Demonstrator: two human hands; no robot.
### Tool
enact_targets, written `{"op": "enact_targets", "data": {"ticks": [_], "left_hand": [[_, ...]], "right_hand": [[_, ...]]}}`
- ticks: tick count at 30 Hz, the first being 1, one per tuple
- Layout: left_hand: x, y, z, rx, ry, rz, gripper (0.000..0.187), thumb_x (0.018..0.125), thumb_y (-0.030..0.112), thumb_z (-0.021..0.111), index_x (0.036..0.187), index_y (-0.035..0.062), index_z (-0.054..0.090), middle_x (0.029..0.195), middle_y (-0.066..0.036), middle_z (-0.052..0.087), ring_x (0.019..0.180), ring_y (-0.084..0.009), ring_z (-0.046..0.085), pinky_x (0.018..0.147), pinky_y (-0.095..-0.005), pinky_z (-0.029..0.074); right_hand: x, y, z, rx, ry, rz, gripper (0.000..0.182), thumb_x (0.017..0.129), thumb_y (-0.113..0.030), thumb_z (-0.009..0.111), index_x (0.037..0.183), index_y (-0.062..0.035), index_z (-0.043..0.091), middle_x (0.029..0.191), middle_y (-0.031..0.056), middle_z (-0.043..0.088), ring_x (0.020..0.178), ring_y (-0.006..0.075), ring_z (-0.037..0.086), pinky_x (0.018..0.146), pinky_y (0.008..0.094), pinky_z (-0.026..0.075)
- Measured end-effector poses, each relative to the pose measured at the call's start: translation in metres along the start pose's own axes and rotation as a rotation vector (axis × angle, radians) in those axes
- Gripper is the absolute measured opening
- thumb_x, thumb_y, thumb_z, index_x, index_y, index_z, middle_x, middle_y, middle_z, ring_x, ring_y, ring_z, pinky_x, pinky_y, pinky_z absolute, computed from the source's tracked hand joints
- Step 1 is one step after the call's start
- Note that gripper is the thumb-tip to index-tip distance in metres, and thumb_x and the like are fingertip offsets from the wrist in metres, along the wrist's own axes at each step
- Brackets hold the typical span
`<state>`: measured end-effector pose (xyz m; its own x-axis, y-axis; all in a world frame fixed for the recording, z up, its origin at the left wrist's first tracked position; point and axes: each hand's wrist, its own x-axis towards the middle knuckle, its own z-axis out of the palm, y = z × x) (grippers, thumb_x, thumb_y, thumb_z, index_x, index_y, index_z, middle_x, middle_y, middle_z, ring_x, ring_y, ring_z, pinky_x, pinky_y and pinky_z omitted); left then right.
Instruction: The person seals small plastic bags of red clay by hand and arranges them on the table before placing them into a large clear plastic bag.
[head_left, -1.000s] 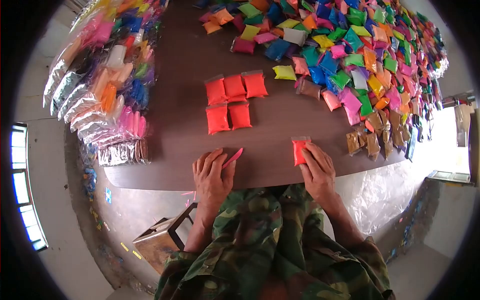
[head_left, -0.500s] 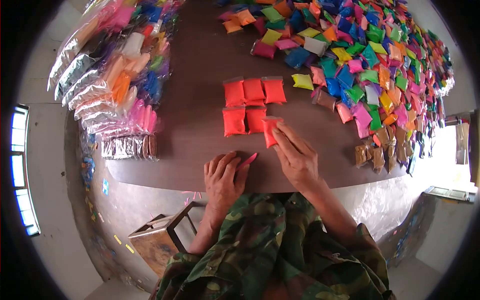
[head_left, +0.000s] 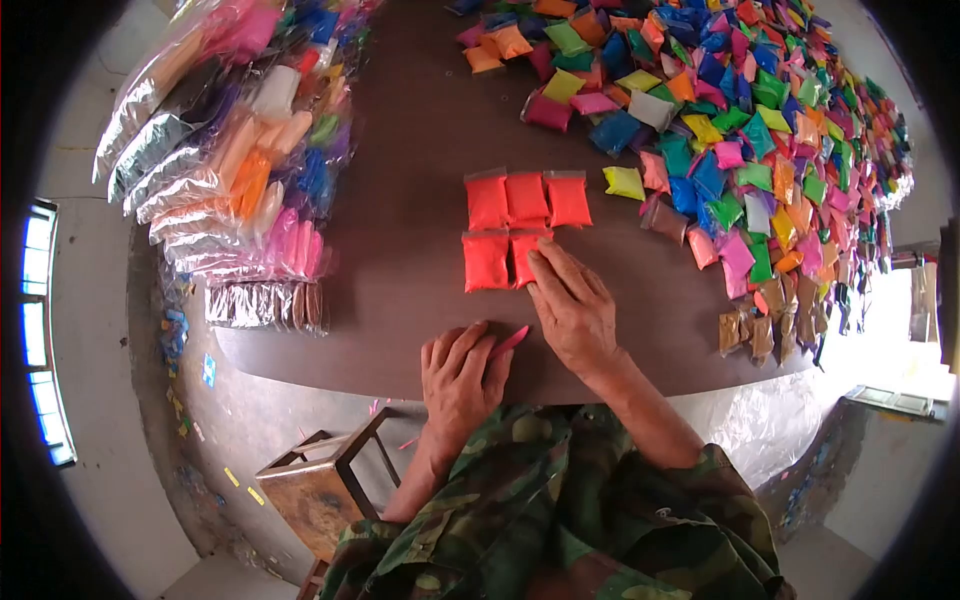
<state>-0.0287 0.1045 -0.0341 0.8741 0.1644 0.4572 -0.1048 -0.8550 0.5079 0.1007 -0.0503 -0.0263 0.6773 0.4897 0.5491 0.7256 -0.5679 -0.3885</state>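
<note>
I see the right hand (head_left: 572,308) lying palm-down on the dark table (head_left: 400,200), its fingers spread flat over an orange-red packet (head_left: 524,256) at the right end of the lower row; the grip is released, pressing rather than clasping. That packet sits in a block of orange-red packets (head_left: 525,198), three across the upper row and the rest just below, edges touching. The left hand (head_left: 462,375) rests near the table's front edge, fingers loosely curled with a thin pink strip (head_left: 510,342) poking out from between them, so its grip holds that strip. To the right spreads a heap of mixed coloured packets (head_left: 740,130). Along the left edge lie long clear bags of packets (head_left: 240,170). A wooden stool (head_left: 320,480) stands below the table.
</note>
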Motion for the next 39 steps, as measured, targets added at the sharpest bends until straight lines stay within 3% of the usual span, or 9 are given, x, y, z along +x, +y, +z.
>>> {"op": "enact_targets", "data": {"ticks": [9,17,27,39], "left_hand": [[0.0,0.003,0.0,0.018,0.003,-0.001,0.025,0.081,0.01,0.083,0.103,0.0041,0.073,0.117,-0.009,0.073,0.105,-0.031,0.067,0.089,-0.0433,0.05],[0.0,0.008,-0.003,0.022,-0.027,0.016,0.022,0.084,0.009,0.079,0.104,0.0032,0.071,0.118,-0.012,0.072,0.108,-0.0355,0.065,0.095,-0.047,0.049],[-0.001,0.009,-0.001,0.043,-0.024,0.034,0.022,0.084,0.009,0.079,0.104,0.0026,0.071,0.117,-0.013,0.07,0.108,-0.0367,0.064,0.096,-0.0486,0.049],[-0.011,-0.003,0.007,0.096,-0.052,0.058,0.022,0.085,0.013,0.078,0.102,0.0016,0.07,0.119,-0.014,0.07,0.111,-0.0375,0.063,0.097,-0.0506,0.047]], "right_hand": [[-0.003,-0.003,-0.004,-0.043,-0.035,-0.012,0.041,0.094,-0.013,0.07,0.133,-0.0011,0.066,0.141,0.0135,0.062,0.118,0.0306,0.067,0.097,0.0423,0.055],[-0.018,0.003,-0.02,0.079,-0.009,0.109,0.05,0.095,-0.014,0.07,0.143,-0.0054,0.059,0.149,0.0195,0.055,0.117,0.0367,0.067,0.096,0.0444,0.057],[-0.054,0.022,-0.068,0.091,0.03,0.236,0.038,0.09,-0.007,0.074,0.128,-0.0042,0.067,0.133,0.016,0.064,0.107,0.0329,0.071,0.087,0.0418,0.061],[-0.071,0.037,-0.068,0.174,0.016,0.26,0.035,0.092,-0.01,0.071,0.126,-0.0025,0.066,0.128,0.0106,0.063,0.109,0.0303,0.065,0.098,0.0428,0.053]]}}
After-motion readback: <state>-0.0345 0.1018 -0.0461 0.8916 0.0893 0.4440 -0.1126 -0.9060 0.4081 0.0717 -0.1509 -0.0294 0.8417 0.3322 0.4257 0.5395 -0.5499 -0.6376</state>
